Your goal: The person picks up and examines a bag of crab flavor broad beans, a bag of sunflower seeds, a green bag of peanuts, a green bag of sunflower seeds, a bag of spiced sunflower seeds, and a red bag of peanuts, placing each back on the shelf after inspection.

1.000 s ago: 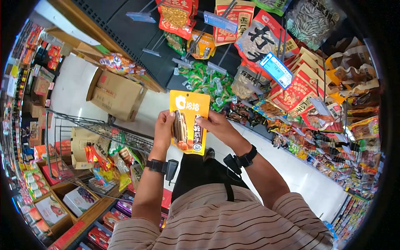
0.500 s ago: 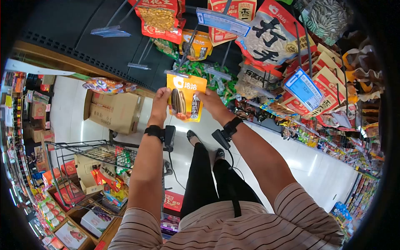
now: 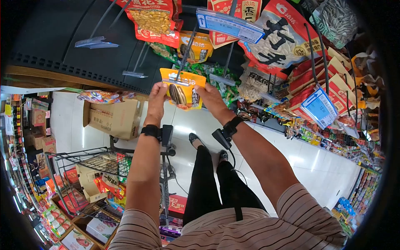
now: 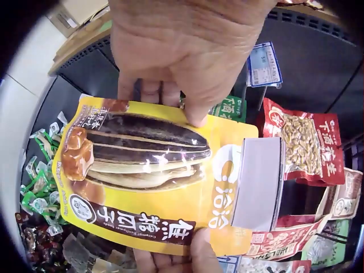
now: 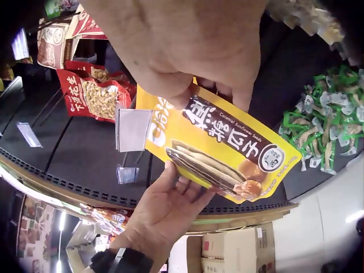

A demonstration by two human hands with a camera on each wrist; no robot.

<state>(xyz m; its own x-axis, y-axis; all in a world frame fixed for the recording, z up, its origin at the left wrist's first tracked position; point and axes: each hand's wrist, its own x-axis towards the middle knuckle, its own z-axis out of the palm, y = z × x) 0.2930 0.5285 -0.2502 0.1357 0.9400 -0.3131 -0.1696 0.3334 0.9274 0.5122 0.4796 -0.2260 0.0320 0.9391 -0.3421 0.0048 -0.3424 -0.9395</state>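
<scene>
Both hands hold a yellow bag of caramel sunflower seeds [image 3: 186, 96] out in front of the rack. My left hand [image 3: 156, 100] pinches its left edge, thumb on the printed front. On the opposite edge, my right hand [image 3: 213, 101] pinches it the same way, fingers behind. A metal display hook [image 3: 186, 56] reaches out over the bag's top, and its blank label holder [image 4: 260, 182] covers part of the upper front in the left wrist view. Farther back along this hook shows a similar yellow bag [image 3: 199, 46]. The held bag's hanging hole is hidden.
Red peanut bags [image 3: 152, 25] and a large red-and-grey bag [image 3: 279, 37] hang nearby. Neighbouring hooks with price tags [image 3: 320, 107] jut outward. Green-wrapped snacks [image 5: 327, 119] lie below. A cardboard box [image 3: 114, 118] and a loaded shopping cart [image 3: 93, 160] stand left.
Both hands have carried the yellow bag away from my body, up to the rack. Its top has come to the hook's label holder, and the view has shifted nearer the shelf.
</scene>
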